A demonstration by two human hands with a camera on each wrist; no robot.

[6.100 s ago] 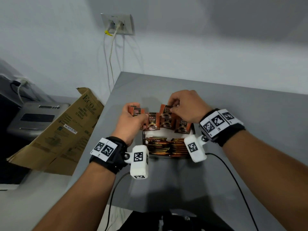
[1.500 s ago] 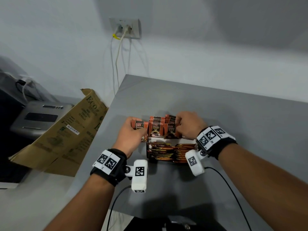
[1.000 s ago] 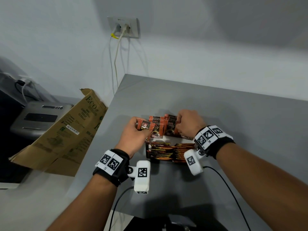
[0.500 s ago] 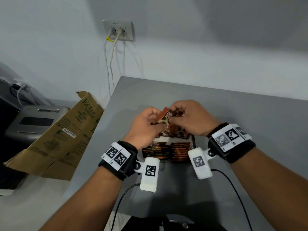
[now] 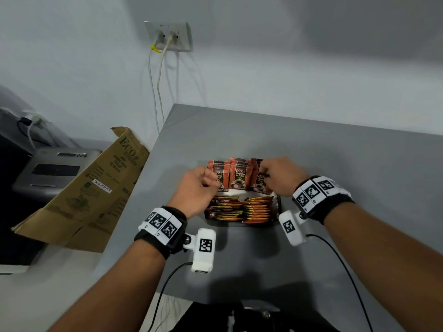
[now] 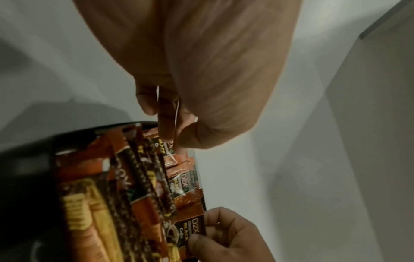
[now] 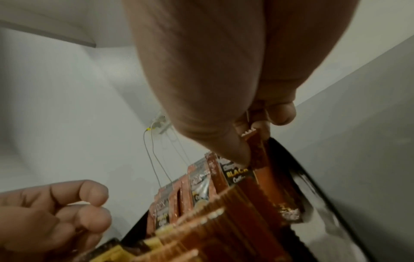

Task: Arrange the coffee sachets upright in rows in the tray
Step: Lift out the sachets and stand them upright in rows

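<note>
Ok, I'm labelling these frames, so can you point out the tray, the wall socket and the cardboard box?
tray (image 5: 278, 207), head view, on its dark right rim.
wall socket (image 5: 167, 35), head view, on the middle of its plate.
cardboard box (image 5: 96, 195), head view, on its printed flat side.

From head height, one camera looks forward and down across the grey table (image 5: 311, 164) toward the wall. Two wrist cameras sit far closer, each aimed along its own hand at the fingertips and tilted up past them to the wall. All three views share the tray (image 5: 278, 207) of coffee sachets (image 5: 239, 176) and both hands.
</note>
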